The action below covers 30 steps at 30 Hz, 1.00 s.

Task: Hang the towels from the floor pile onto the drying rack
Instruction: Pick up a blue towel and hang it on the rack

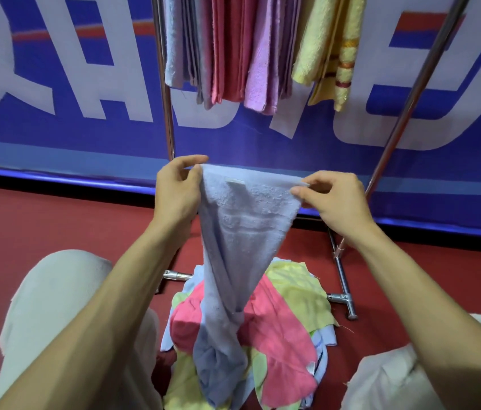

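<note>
Two hands [178, 187] [336, 199] — one blue towel [242, 229]

Two hands [177, 189] [340, 201], one blue towel [242, 232], one floor pile [280, 338], one rack [409, 94].

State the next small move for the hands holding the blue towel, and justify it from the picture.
Probably lift the blue towel straight up. The left hand and right hand pinch its top corners, spread apart, but its lower end lies on the pile, and the rack carries its hung towels higher up.
</note>
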Tool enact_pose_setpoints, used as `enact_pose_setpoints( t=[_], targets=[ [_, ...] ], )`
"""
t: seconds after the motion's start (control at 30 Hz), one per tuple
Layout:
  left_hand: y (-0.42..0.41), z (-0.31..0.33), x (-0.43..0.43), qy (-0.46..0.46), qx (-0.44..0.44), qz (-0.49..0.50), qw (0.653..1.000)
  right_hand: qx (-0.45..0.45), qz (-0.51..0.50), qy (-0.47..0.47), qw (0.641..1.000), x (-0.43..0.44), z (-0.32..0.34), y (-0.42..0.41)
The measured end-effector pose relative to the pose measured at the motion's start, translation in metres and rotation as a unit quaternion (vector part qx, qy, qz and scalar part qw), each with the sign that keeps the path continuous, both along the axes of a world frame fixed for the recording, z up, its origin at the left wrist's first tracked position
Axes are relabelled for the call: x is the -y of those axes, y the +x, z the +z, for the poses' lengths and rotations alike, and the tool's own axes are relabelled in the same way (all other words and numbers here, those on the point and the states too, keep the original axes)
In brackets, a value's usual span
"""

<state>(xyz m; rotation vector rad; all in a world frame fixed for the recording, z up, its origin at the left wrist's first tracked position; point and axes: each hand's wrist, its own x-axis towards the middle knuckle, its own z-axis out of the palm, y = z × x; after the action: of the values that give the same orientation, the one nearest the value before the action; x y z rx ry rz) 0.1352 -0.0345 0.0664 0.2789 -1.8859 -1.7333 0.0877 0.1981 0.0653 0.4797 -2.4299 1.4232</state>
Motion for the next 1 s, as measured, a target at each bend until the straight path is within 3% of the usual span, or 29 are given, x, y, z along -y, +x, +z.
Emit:
enact_pose_setpoints(
  t=[0.13, 0.3, 0.67, 1.0],
  targets=[
    [-0.001, -0.004, -0.001, -0.094, -0.002, 0.000, 0.996, 0.039, -0.007, -0.122, 0.992, -0.003, -0.004, -0.004],
    [0.004, 0.000, -0.002, -0.195, -0.015, 0.019, 0.980, 0.046, -0.043, -0.034, 0.997, -0.007, -0.013, -0.012],
    [0.002, -0.018, -0.005, -0.305, -0.004, 0.004, 0.952, 0.048, -0.115, -0.040, 0.991, -0.007, -0.009, -0.007],
    [0.007, 0.000, -0.002, -0.190, -0.009, 0.003, 0.982, -0.008, -0.133, -0.040, 0.990, -0.001, -0.003, 0.010]
  ],
)
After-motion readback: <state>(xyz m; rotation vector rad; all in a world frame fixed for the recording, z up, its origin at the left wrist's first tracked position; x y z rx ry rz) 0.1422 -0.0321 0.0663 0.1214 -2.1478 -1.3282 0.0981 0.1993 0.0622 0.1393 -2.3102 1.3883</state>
